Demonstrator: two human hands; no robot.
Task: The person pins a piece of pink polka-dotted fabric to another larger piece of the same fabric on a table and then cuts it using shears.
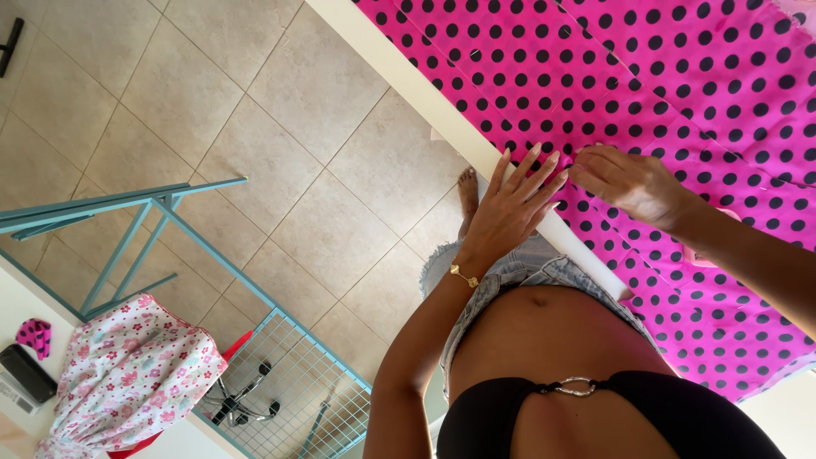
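Fabric point(680, 76) covers nearly the whole surface point(399, 72) in front of you, bright pink with black dots, spread flat and running past the white edge nearest your body. Your left hand point(510, 208) lies open on it right at that edge, fingers spread and straight, palm down, as if pressing the cloth so it stays put where it folds over the rim. Nothing is gripped there; it is a flat hold.

Your right hand point(625, 180) sits just beside it, a little further onto the cloth, fingers curled and drawn together toward the left fingertips. It looks like a pinch on the fabric, though I cannot tell whether anything small, a pin or a fold, is caught between the fingers. The two hands are close, almost touching at the fingertips.

Several pieces of cloth seem to lie side by side, with straight seams or cut lines showing between the dotted panels.

Off to your left, below on the tiled floor point(280, 170), stands a teal metal frame point(161, 208) with a wire mesh panel point(297, 391), and a floral cloth point(127, 374) is draped over something near it. A small dark device point(25, 374) rests on a pale ledge at the far corner.
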